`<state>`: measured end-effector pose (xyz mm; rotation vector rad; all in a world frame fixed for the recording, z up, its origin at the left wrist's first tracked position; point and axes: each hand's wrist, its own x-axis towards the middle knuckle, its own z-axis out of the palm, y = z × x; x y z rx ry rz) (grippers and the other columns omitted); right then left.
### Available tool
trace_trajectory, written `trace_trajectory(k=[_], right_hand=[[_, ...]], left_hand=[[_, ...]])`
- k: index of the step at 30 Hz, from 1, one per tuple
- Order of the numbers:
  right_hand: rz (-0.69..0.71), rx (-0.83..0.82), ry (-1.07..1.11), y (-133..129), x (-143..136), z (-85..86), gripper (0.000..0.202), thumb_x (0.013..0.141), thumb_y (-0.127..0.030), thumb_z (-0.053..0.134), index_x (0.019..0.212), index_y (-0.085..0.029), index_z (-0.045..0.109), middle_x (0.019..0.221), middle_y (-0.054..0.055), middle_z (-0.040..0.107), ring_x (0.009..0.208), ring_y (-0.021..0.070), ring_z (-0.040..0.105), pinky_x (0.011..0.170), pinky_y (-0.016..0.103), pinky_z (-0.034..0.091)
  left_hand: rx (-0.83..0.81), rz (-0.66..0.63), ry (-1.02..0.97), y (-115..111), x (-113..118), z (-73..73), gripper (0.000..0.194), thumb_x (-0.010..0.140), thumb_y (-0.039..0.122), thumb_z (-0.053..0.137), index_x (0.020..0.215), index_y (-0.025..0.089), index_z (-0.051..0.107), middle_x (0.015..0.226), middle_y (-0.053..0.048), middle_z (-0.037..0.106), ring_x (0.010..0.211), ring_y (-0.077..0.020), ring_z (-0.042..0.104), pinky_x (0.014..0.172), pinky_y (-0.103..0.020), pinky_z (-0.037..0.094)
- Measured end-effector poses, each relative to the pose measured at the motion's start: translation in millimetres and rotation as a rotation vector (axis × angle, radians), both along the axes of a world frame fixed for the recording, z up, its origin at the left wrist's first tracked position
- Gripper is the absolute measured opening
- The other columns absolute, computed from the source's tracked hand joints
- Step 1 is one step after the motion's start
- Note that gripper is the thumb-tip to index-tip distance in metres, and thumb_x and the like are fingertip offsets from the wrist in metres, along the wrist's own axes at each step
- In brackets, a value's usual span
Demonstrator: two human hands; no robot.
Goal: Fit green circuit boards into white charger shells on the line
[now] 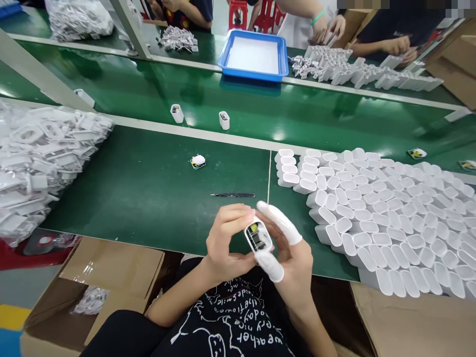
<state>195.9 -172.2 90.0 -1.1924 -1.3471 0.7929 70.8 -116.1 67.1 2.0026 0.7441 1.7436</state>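
Observation:
Both my hands hold one white plastic housing (258, 235) over the near edge of the green table, its open end facing up toward me. Electronic parts, with a yellow piece and a black piece, show inside it. My left hand (226, 238) grips the housing's left side between fingers and thumb. My right hand (292, 253), with white finger cots on its thumb and index finger, closes on the other side. Just beyond lie black tweezers (233, 195). Farther off rests a small circuit board with a white oval part (198, 161).
Many white empty housings (383, 208) stand at right. A heap of bagged white plastic parts (40, 153) lies at left. Two filled housings (177, 113) stand on the green conveyor (141, 101). Across it are a blue tray (253, 55) and co-workers' hands (327, 29). An open carton (85, 302) sits below.

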Motion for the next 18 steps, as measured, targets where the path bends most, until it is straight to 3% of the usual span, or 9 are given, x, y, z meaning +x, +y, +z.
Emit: trace_trajectory(k=[2, 5, 10, 15, 18], right_hand=[[-0.068, 0.147, -0.171, -2.5, -1.5, -3.6, 0.060, 0.086, -0.032, 0.074, 0.141, -0.030, 0.052, 0.134, 0.009, 0.064, 0.118, 0.0283, 0.065, 0.096, 0.044, 0.060], [-0.169, 0.317, -0.378, -3.7, -6.0, -7.1, 0.054, 0.088, -0.022, 0.070, 0.140, -0.027, 0.053, 0.118, 0.009, 0.071, 0.109, 0.0253, 0.069, 0.087, 0.039, 0.064], [-0.246, 0.464, -0.511, -0.6, -9.3, -11.8, 0.046, 0.093, -0.016, 0.061, 0.138, -0.023, 0.056, 0.116, 0.011, 0.073, 0.104, 0.0256, 0.072, 0.078, 0.037, 0.066], [-0.111, 0.311, -0.369, -0.2, -6.3, -10.5, 0.036, 0.093, -0.015, 0.061, 0.128, -0.024, 0.061, 0.119, 0.009, 0.072, 0.108, 0.0229, 0.071, 0.086, 0.036, 0.065], [-0.102, 0.233, -0.226, -2.3, -8.4, -10.8, 0.041, 0.091, -0.020, 0.065, 0.131, -0.026, 0.057, 0.120, 0.008, 0.072, 0.107, 0.0236, 0.072, 0.088, 0.037, 0.065]], left_hand=[[-0.052, 0.008, -0.061, -2.0, 2.1, -3.1, 0.058, 0.076, 0.027, 0.083, 0.126, 0.019, 0.054, 0.107, -0.007, 0.062, 0.103, -0.0230, 0.066, 0.087, -0.040, 0.060], [-0.085, 0.013, -0.107, -4.3, 5.9, -6.4, 0.058, 0.075, 0.030, 0.083, 0.124, 0.022, 0.053, 0.106, -0.004, 0.058, 0.098, -0.0197, 0.066, 0.082, -0.036, 0.060], [-0.042, 0.058, -0.112, -5.7, 9.4, -9.7, 0.046, 0.081, 0.032, 0.078, 0.119, 0.023, 0.053, 0.102, -0.003, 0.056, 0.090, -0.0162, 0.064, 0.074, -0.032, 0.059], [-0.068, 0.036, -0.163, -8.9, 11.5, -16.8, 0.050, 0.080, 0.025, 0.079, 0.121, 0.023, 0.051, 0.105, -0.004, 0.056, 0.088, -0.0151, 0.064, 0.071, -0.029, 0.059], [-0.072, 0.041, -0.205, -10.7, 14.8, -16.1, 0.054, 0.076, 0.021, 0.081, 0.120, 0.023, 0.050, 0.107, -0.004, 0.054, 0.089, -0.0152, 0.063, 0.071, -0.029, 0.059]])
